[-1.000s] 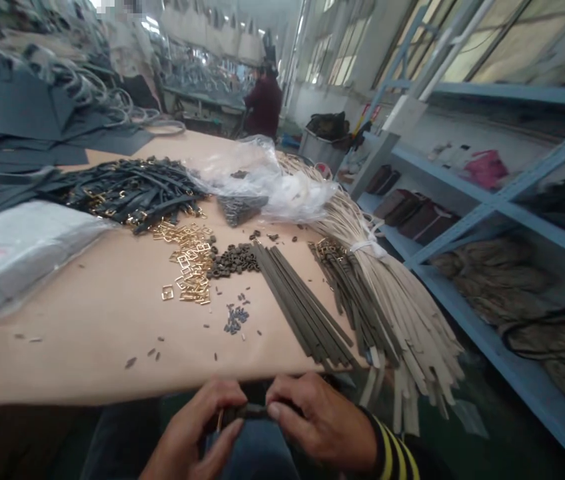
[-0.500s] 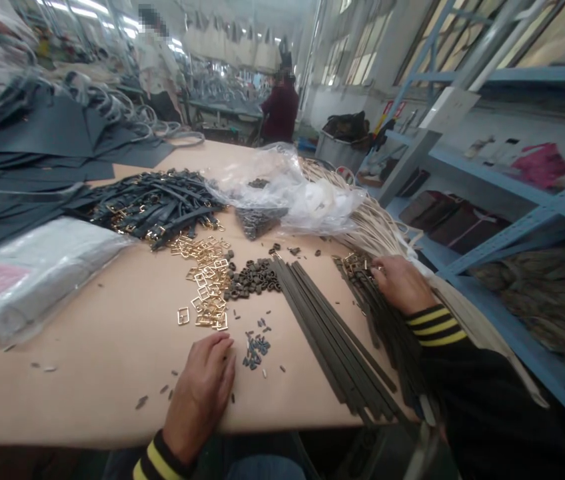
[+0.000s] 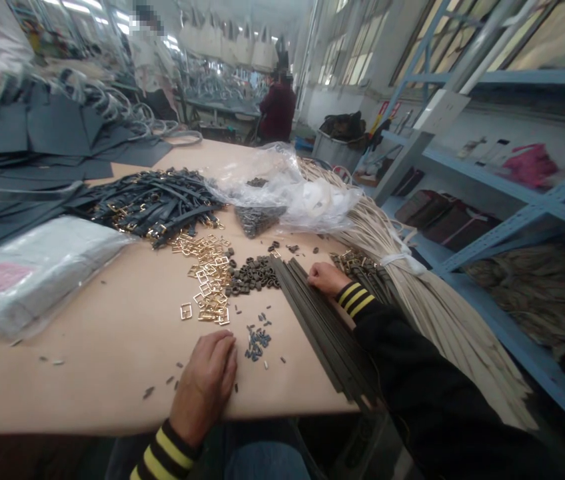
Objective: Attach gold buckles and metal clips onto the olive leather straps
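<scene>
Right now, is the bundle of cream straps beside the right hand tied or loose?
Tied: a white band cinches the cream strap bundle, and the straps fan out loosely below it.

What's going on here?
A person at a workbench has their right hand on a stack of dark leather strips, and their left hand resting on the table near small dark pieces. Loose gold buckles lie nearby, with a pile of dark belts beyond. A co-worker stands farther off.
</scene>
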Demonstrator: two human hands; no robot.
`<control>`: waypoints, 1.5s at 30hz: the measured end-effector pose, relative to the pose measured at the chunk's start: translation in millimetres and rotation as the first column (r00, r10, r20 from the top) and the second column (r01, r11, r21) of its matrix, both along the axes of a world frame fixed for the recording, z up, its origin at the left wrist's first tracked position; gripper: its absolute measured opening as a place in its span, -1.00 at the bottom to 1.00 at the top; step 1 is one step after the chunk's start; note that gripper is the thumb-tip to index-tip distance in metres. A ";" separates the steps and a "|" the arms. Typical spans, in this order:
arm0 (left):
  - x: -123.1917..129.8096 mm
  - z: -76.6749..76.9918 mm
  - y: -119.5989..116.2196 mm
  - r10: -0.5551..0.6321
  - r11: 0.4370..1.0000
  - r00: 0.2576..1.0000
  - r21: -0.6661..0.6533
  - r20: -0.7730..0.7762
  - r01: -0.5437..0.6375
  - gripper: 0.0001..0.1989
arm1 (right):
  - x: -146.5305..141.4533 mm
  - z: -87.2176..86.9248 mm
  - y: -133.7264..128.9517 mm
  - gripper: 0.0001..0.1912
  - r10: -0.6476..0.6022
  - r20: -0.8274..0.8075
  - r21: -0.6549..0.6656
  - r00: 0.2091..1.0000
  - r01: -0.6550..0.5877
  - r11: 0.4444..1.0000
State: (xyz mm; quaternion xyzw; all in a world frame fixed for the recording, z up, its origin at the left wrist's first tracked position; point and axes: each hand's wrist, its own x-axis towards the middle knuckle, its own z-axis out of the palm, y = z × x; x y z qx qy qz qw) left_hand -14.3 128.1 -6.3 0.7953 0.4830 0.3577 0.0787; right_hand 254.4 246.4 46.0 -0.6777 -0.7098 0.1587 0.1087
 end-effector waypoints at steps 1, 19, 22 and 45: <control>0.0 1.4 -0.6 0.009 1.000 0.999 -0.014 0.044 -0.008 -0.85 | -3.1 9.7 -5.6 -0.83 -0.002 -0.021 0.003 1.000 0.002 1.000; -2.0 18.1 -102.3 0.539 0.482 0.535 -0.759 0.651 0.437 -0.65 | -119.9 -21.9 -214.6 -0.81 -0.358 -0.853 -0.497 0.381 -0.380 0.780; 2.2 20.4 -107.9 0.609 0.409 0.385 -0.690 0.694 0.597 -0.65 | -123.9 -26.0 -220.9 -0.78 -0.369 -0.883 -0.462 0.291 -0.397 0.793; -9.9 -8.5 -128.0 0.562 0.477 0.603 -0.817 0.566 0.323 -0.71 | -77.2 24.8 -211.2 -0.64 0.149 -0.722 -0.186 0.676 -0.396 0.899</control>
